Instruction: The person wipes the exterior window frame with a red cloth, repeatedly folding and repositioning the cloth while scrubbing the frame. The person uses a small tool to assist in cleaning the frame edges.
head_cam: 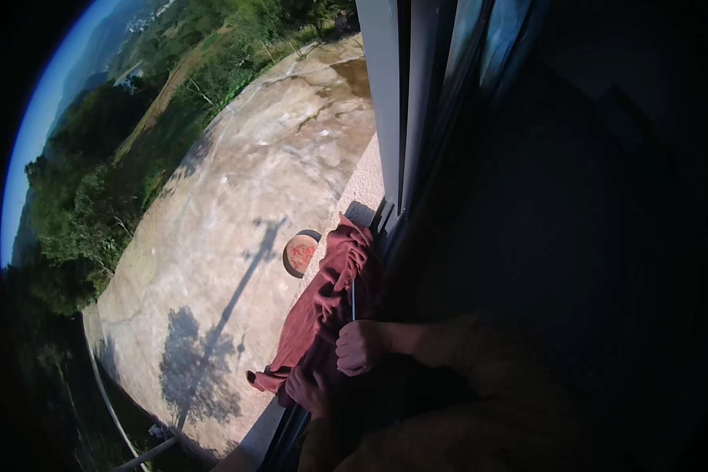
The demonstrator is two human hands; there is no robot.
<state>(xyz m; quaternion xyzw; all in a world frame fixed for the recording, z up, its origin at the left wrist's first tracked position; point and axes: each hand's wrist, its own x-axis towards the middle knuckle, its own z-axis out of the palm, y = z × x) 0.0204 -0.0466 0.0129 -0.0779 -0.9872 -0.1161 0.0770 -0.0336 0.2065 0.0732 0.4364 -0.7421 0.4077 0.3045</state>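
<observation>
A maroon cloth (324,301) lies bunched and creased along a window sill, partly in sun and partly in shade. My right hand (360,348) is closed in a fist around a thin, straight metal shaft (353,300). The shaft's far end meets the cloth's folds; its handle, if any, is hidden in the fist. Lower down, my left hand (308,389) grips the cloth near its lower end with curled fingers. Deep shade hides the cloth's inner side and much of both forearms.
A grey window frame (392,106) with its track rises beyond the cloth. Outside, the rough sill ledge (363,177) drops to a concrete yard (212,194). A round tray (301,253) of red pieces sits down there. Trees (94,218) border the yard.
</observation>
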